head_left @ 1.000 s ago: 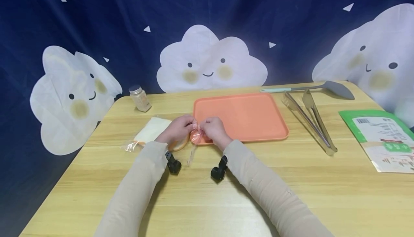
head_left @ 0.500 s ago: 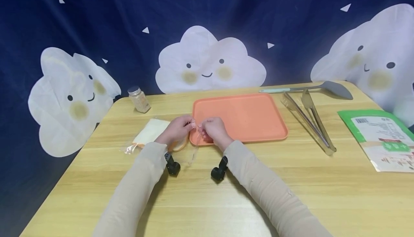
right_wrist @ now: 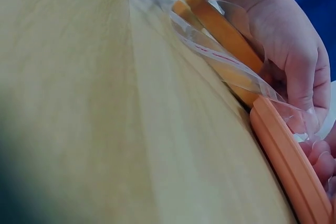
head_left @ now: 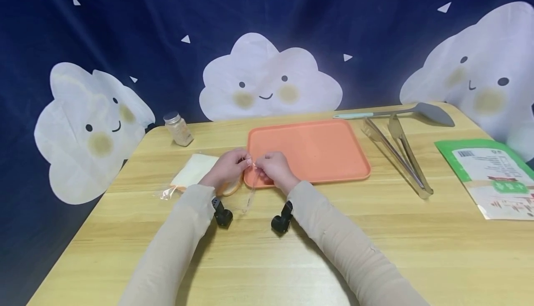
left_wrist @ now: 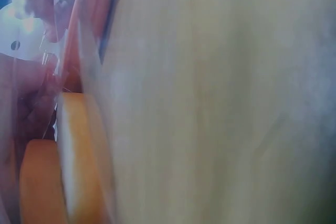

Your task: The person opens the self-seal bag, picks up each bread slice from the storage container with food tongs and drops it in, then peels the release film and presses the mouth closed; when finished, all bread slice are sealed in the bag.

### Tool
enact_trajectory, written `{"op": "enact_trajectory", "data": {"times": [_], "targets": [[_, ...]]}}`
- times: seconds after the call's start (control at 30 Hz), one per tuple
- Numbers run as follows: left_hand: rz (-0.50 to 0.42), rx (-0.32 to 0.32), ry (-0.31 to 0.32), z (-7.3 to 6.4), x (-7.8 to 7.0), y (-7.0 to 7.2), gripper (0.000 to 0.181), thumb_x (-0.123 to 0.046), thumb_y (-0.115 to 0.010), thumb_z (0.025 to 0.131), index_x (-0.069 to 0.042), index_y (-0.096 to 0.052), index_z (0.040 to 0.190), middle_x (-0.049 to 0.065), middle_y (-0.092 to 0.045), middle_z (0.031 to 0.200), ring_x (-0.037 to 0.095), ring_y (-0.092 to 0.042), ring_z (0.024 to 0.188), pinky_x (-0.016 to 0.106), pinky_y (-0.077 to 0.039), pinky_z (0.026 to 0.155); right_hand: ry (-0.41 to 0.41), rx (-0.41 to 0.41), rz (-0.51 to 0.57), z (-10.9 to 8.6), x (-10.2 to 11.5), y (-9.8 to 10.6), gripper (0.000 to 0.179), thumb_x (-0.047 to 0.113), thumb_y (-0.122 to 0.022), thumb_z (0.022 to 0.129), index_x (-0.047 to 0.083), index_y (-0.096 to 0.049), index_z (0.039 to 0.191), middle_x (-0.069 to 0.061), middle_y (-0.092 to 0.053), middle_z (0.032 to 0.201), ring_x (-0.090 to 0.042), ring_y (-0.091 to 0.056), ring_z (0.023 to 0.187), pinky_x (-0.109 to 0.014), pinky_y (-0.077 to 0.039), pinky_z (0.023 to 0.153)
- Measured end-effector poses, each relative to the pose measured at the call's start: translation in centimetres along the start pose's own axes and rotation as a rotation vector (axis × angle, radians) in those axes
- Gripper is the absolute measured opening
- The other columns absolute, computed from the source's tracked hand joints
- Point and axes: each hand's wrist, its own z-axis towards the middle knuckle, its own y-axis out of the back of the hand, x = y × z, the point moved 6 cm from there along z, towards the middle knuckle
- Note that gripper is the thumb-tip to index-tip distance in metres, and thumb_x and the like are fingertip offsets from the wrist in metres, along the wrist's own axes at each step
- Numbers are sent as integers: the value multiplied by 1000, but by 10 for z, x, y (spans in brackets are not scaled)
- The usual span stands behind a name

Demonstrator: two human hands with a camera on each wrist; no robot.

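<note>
Slices of white bread (head_left: 196,169) with orange-brown crusts lie in a clear plastic bag (head_left: 167,192) on the table, left of the orange tray. My left hand (head_left: 231,166) overlaps the bread's right side and pinches the bag's mouth between thumb and fingers. Close beside it, my right hand (head_left: 275,166) pinches the same plastic over the tray's near left corner. In the right wrist view, the bag's edge with a red line (right_wrist: 226,59) runs toward both hands' fingertips. Two crust edges (left_wrist: 84,150) show through the plastic in the left wrist view.
The orange tray (head_left: 313,150) lies just beyond my right hand. A lidded seasoning jar (head_left: 179,130) stands at the back left. Metal tongs (head_left: 398,157), a grey spatula (head_left: 434,113) with a mint handle, and a green and white packet (head_left: 490,176) lie to the right.
The plastic between my hands, bulging out a second ago, is now a narrow strip. My right fingertips shifted slightly. Both hands stay in nearly the same place.
</note>
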Motion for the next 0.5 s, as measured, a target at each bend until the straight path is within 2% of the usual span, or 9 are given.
{"op": "enact_trajectory", "data": {"times": [0.23, 0.5], "targets": [[-70, -11, 59, -4, 4, 1, 17, -15, -53, 94, -8, -59, 79, 6, -55, 89, 23, -50, 87, 34, -39, 81, -14, -1, 22, -1, -1, -2, 9, 1, -56, 81, -5, -63, 78, -3, -54, 53, -10, -45, 42, -19, -40, 39], [-85, -18, 58, -3, 2, 1, 16, -14, -54, 93, -8, -59, 80, 6, -55, 89, 23, -51, 87, 34, -39, 81, -17, -7, 22, 0, 0, 0, 11, 2, -56, 82, -3, -63, 75, -3, -52, 52, -10, -44, 41, -21, -40, 39]]}}
